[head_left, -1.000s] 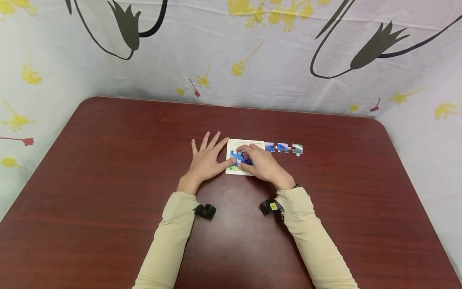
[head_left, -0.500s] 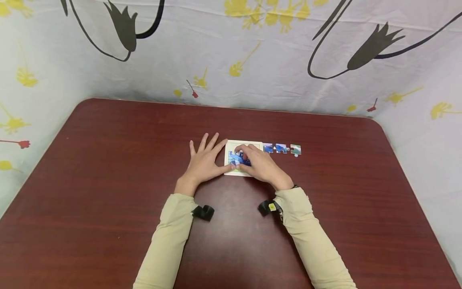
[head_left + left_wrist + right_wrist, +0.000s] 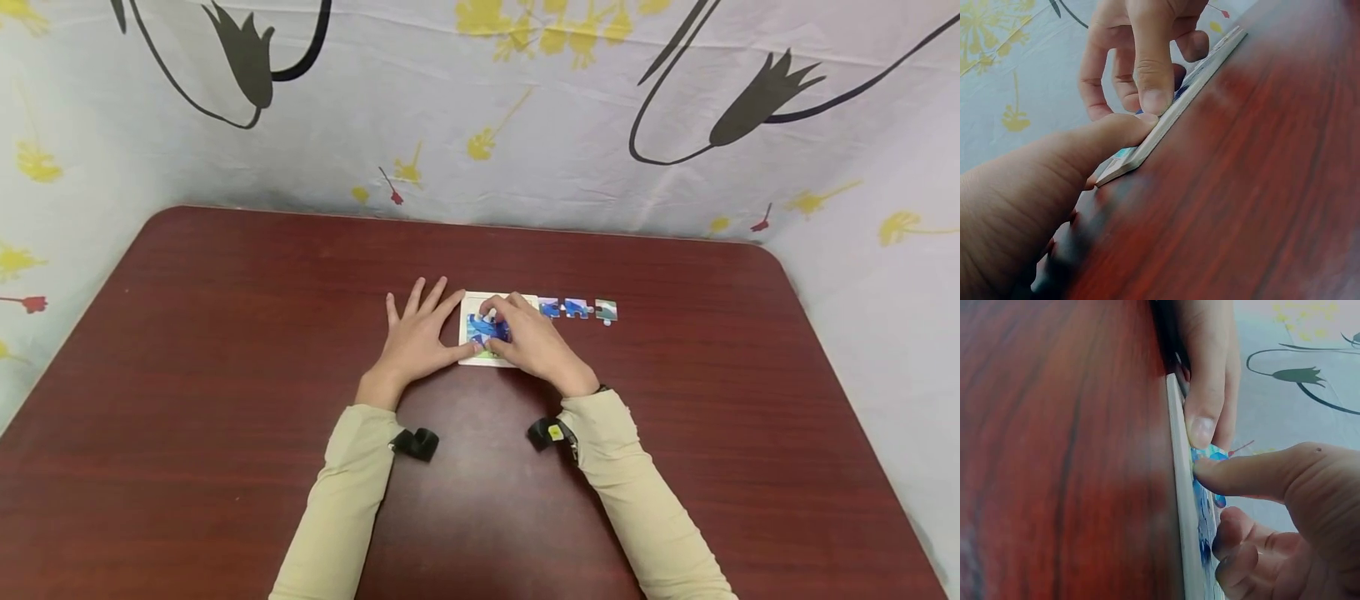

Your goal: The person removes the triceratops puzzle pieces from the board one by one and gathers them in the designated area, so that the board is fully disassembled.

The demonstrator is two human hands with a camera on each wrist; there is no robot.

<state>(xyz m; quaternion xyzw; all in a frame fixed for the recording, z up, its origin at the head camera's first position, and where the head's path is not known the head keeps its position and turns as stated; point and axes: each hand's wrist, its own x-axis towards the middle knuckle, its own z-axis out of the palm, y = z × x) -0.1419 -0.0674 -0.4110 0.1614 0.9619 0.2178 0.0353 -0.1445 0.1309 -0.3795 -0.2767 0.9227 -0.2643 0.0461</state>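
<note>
A small jigsaw puzzle board [image 3: 463,342] with a pale frame lies on the table, partly filled with blue and green pieces. Fingers spread, my left hand [image 3: 412,343] rests at its left side, index fingertip at the upper left corner and straight thumb laid over the near edge. My right hand [image 3: 534,340] bends over the board's right part. Its thumb and curled index finger pinch a blue puzzle piece [image 3: 1220,500], which stands raised and tilted above the board in the right wrist view. Fingers hide much of that piece and of the board's right side.
Several parts of the scene lie close by: a blue piece [image 3: 550,307] against the frame's right edge, another blue piece [image 3: 575,308] beside it, and a green-white piece [image 3: 606,311] farther right. The reddish-brown table [image 3: 225,333] ends at a patterned cloth [image 3: 420,108].
The left thumb has slid slightly toward the board's near edge. The right hand keeps its pinch over the board with little movement. The whole head view has shifted slightly.
</note>
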